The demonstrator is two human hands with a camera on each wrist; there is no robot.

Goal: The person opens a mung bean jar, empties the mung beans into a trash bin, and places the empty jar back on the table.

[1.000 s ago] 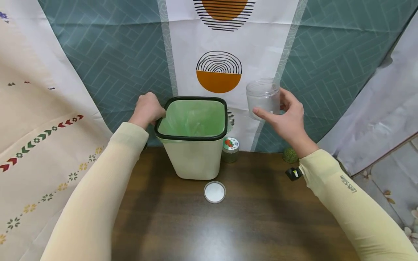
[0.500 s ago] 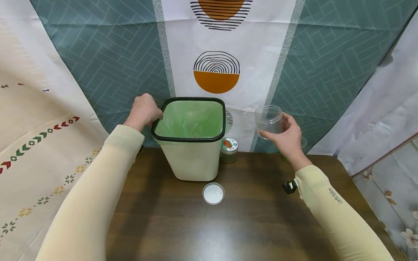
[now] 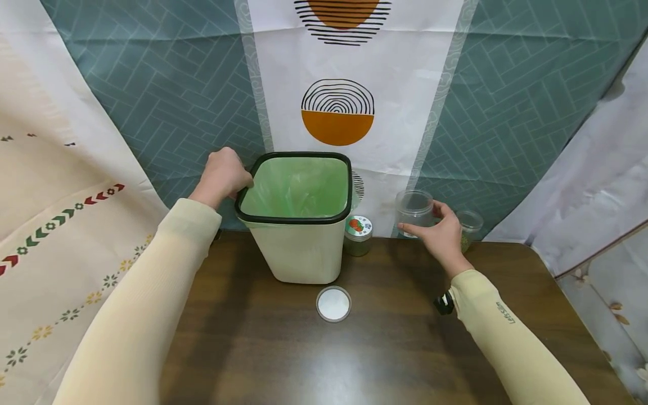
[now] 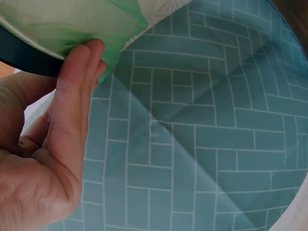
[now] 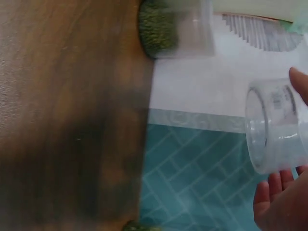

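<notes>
The fingers [image 5: 274,185] of the right hand [image 3: 444,235] are spread wide around a clear jar [image 3: 412,211], thumb on one side and fingertips on the other. The jar is upright with its mouth up, held above the desk [image 3: 369,360] near its far edge. The left hand [image 3: 221,174] has its fingers curled tightly at the black rim [image 3: 293,220] of a pale bin [image 3: 304,256], gripping it at the left side, where they touch the green plastic liner [image 3: 301,188]. The bin stands on the desk.

Just beside the bin's right side sits a jar with a fruit-printed lid [image 3: 360,225], green granules in its base. Behind the right hand, partly hidden, stands another clear jar [image 3: 469,222] with green contents. A round white-centred lid [image 3: 333,304] lies flat in front of the bin. Farther back hangs teal-and-white fabric [image 3: 531,101] with orange and black half-circles.
</notes>
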